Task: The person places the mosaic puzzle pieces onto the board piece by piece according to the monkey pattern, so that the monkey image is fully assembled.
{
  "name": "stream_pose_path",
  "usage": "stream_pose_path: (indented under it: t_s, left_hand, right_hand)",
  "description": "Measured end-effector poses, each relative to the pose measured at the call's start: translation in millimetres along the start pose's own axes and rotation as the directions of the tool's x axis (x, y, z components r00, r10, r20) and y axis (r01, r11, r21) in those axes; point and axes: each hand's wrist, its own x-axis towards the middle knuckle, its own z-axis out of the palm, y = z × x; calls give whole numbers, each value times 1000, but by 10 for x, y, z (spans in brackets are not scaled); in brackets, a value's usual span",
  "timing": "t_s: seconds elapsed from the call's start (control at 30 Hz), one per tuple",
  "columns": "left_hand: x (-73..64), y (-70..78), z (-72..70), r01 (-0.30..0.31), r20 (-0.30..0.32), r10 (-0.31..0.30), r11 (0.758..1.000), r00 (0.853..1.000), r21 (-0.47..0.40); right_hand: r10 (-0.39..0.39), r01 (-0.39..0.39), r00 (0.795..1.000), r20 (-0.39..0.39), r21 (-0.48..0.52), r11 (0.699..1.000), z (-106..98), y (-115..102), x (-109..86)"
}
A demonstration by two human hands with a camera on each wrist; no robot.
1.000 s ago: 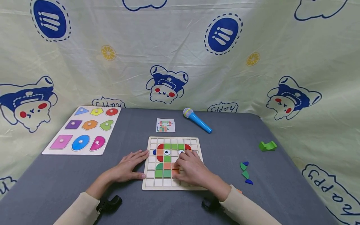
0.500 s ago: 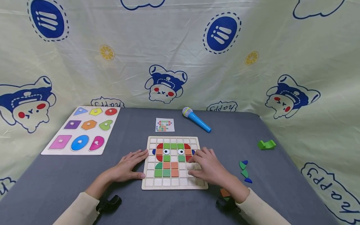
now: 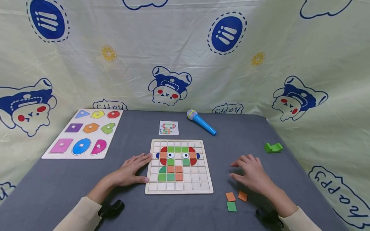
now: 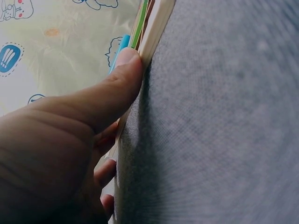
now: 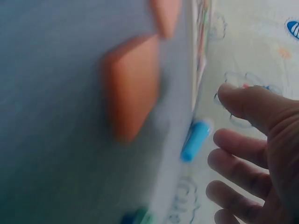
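Note:
A wooden grid board [image 3: 198, 185] lies at the table's middle, with coloured tiles set in it as a figure with two eye tiles [image 3: 170, 155]. Against the board's left edge rest the thumb and fingers of my left hand [image 3: 131, 171], extended and fairly straight. My right hand [image 3: 251, 175] is over the table to the right of the board, fingers loosely bent and apart, holding nothing. Nearer to me lie an orange square tile [image 3: 230, 196], a second orange tile [image 3: 242, 196] and a green tile [image 3: 231, 206]. In the right wrist view an orange tile [image 5: 135, 88] looms close and blurred.
Behind the board lie a small pattern card [image 3: 169, 128] and a blue toy microphone [image 3: 201, 123]. A white shape puzzle board [image 3: 95, 154] occupies the back left. A green curved block [image 3: 273, 148] sits at the right. Small blue and green pieces [image 5: 138, 217] show beyond the right hand.
My right hand has left the board and moved right over the table, uncovering the orange tiles and the green one and hiding the small blue and green pieces. My left hand stays at the board's edge.

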Motion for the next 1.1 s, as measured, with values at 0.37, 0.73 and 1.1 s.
stream_pose_path:
  t_s: [0.37, 0.73, 1.1]
  left_hand:
    - [-4, -8, -1, -20, 2, 20, 1000, 1000, 4]
    - [-6, -6, -7, -7, 7, 7, 1000, 1000, -1]
    - [-21, 9, -18, -22, -3, 22, 1000, 1000, 4]
  right_hand:
    - [186, -184, 982, 30, -60, 981, -12, 381, -306]
    - [260, -252, 960, 99, -87, 964, -14, 464, -336]
    - [236, -230, 965, 111, -62, 971, -9, 448, -322]
